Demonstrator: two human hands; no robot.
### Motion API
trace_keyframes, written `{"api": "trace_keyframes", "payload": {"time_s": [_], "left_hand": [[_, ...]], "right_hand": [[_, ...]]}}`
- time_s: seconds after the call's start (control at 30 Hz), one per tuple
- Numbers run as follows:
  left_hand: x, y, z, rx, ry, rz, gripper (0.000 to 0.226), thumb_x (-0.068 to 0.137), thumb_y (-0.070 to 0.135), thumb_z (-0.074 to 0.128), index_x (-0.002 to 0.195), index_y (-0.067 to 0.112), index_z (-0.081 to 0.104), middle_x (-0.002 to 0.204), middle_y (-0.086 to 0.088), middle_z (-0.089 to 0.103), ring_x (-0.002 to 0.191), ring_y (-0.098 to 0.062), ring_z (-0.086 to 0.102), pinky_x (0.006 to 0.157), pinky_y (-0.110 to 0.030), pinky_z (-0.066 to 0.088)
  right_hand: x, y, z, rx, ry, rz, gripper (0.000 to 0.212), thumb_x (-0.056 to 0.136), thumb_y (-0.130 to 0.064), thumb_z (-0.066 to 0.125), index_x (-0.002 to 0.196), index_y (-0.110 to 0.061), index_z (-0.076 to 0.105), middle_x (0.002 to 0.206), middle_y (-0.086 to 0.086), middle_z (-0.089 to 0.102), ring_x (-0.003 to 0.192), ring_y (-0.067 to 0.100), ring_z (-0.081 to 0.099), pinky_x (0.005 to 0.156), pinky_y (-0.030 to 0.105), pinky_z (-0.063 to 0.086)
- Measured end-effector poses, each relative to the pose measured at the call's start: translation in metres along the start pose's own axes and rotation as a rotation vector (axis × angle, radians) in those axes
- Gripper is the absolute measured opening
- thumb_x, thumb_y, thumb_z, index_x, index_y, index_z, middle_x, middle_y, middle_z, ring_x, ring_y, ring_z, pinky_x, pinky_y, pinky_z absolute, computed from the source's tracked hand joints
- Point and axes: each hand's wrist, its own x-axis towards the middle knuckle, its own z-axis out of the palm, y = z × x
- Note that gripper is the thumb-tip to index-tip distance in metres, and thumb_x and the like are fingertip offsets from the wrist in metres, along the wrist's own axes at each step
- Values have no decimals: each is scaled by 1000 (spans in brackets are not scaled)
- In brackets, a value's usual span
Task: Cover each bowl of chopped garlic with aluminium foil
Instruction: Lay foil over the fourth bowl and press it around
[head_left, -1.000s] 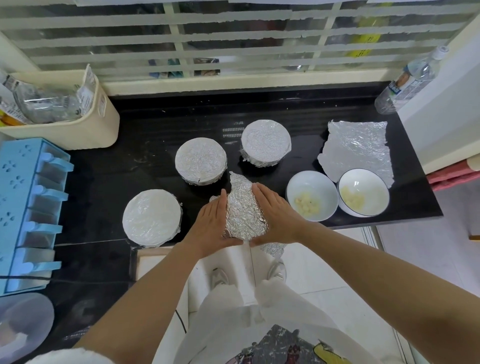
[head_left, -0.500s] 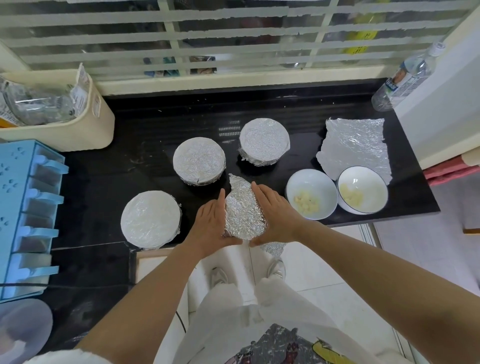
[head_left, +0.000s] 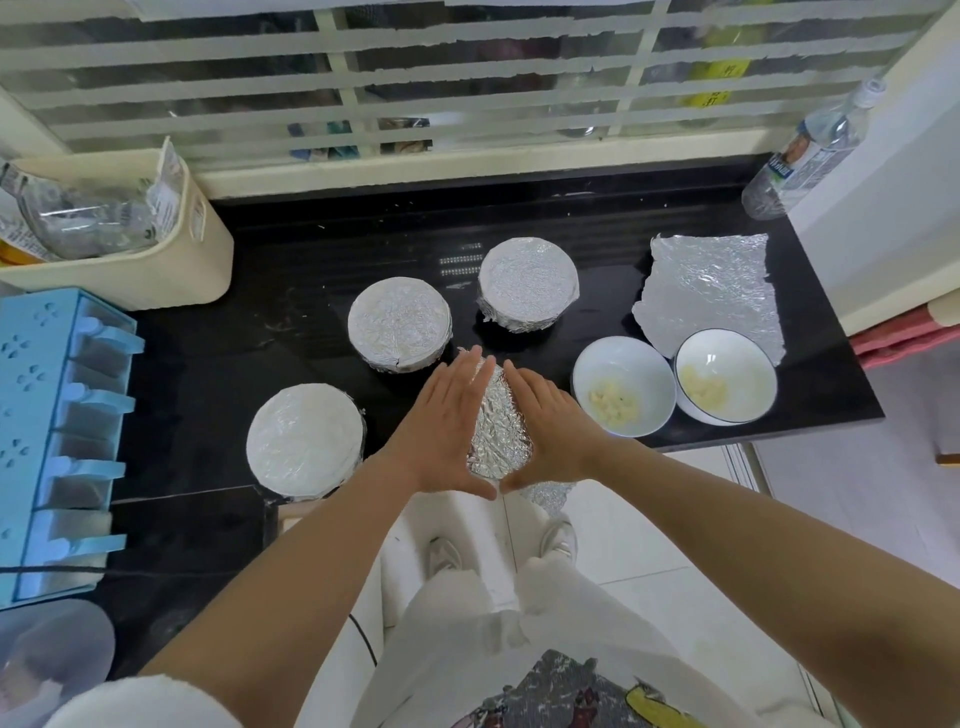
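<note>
At the desk's near edge, crinkled silver foil bulges between left hand and right hand, both grips released, pressing it flat-palmed.

White trousers, white shoes, printed shirt

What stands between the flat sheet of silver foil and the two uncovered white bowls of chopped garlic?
Nothing visible does. The crinkled silver foil sheet lies flat on the black counter right behind the plain white bowl and the dark-rimmed white bowl, which overlaps its near edge.
</note>
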Motion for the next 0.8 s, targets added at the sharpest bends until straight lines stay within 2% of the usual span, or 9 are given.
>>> {"api": "trace_keyframes", "payload": {"time_s": [0.1, 0.23, 0.43, 0.53, 0.63, 0.73, 0.8], "left_hand": [[8, 0, 2, -28, -80, -40, 149, 52, 78, 74, 152, 15, -17, 161, -9, 10, 150, -25, 13, 121, -45, 16], [2, -7, 7, -106, -100, -125, 152, 52, 69, 81, 153, 6, -14, 155, -11, 21, 142, -25, 25, 119, -34, 15], [0, -12, 11, -104, -84, -141, 152, 52, 72, 80, 154, 3, -10, 150, -13, 28, 137, -27, 29, 114, -38, 22], [1, -12, 12, -112, -79, -135, 151, 52, 72, 80, 154, 5, -9, 151, -12, 26, 139, -26, 28, 115, -39, 22], [-1, -14, 13, -122, -72, -129, 151, 49, 74, 78, 152, 13, -13, 158, -13, 13, 147, -28, 14, 121, -42, 17], [-3, -15, 10, -58, -46, -164, 151, 44, 88, 65, 154, 13, -8, 160, -13, 7, 149, -29, 9, 122, -45, 13], [-6, -15, 7, -42, -41, -199, 154, 41, 95, 53, 155, 14, -11, 161, -14, -2, 150, -30, 1, 122, -44, 5]], "right_hand": [[0, 0, -1, 23, 3, 9, 148, 52, -72, 78, 152, -15, -15, 160, 3, 1, 146, 25, 12, 119, 38, 17], [2, 1, 2, 29, -2, 26, 149, 49, -72, 79, 152, -17, -14, 160, 2, 5, 145, 24, 14, 120, 41, 19], [4, 2, 6, 30, 9, 27, 148, 48, -72, 79, 153, -16, -11, 159, 4, 8, 145, 25, 16, 119, 42, 21], [4, 2, 6, 38, 17, 26, 148, 48, -72, 79, 153, -16, -10, 158, 4, 10, 144, 25, 18, 119, 43, 22], [4, 1, 4, 51, 17, 22, 147, 50, -71, 79, 153, -17, -11, 159, 3, 9, 145, 25, 17, 120, 41, 20], [4, -2, 3, 56, 12, 14, 145, 52, -71, 78, 152, -18, -13, 159, 1, 5, 145, 24, 13, 119, 39, 16], [5, -3, 3, 58, 7, 17, 145, 53, -72, 77, 151, -20, -15, 160, 0, 2, 146, 24, 11, 119, 38, 15]]}}
